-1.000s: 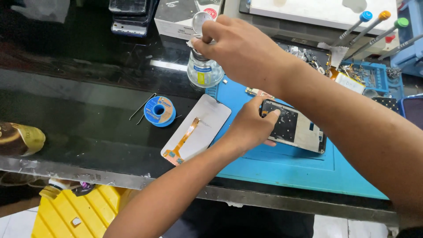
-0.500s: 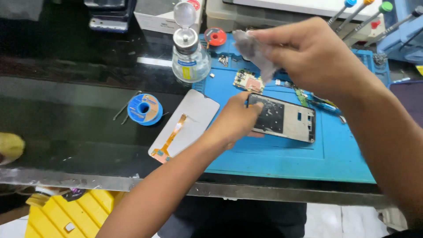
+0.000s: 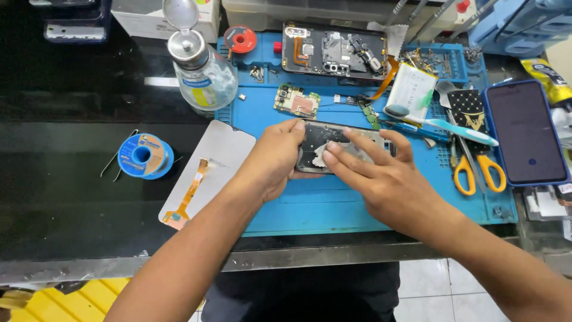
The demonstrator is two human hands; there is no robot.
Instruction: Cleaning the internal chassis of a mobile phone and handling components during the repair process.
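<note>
**Two hands working one stripped phone frame**

Both hands are down on the blue silicone repair mat (image 3: 310,209), which is lying on the black glossy counter (image 3: 71,179). The left hand (image 3: 271,164) is pinching the near-left end of the dark rectangular phone frame with its inner metal exposed (image 3: 316,138), fingers clamped over that short edge. The right hand (image 3: 381,179) is pressing a small crumpled white wipe (image 3: 326,152) onto the frame's inside, fingers (image 3: 351,156) held close together and flat on it.

The frame is lying flat near the middle of the mat, its long axis running left to right across the view, one short end under the left hand and the other pointing right toward the blue-handled toothbrush (image 3: 447,125) and the yellow-handled scissors (image 3: 473,170).

To do this well, I'd say the left hand should be holding that end hard so the frame isn't skating, while the wipe is travelling in short strokes along the long axis with light pressure.

Just up-left, the clear glass dispenser bottle with its steel pump top (image 3: 202,71) is standing upright.
</note>
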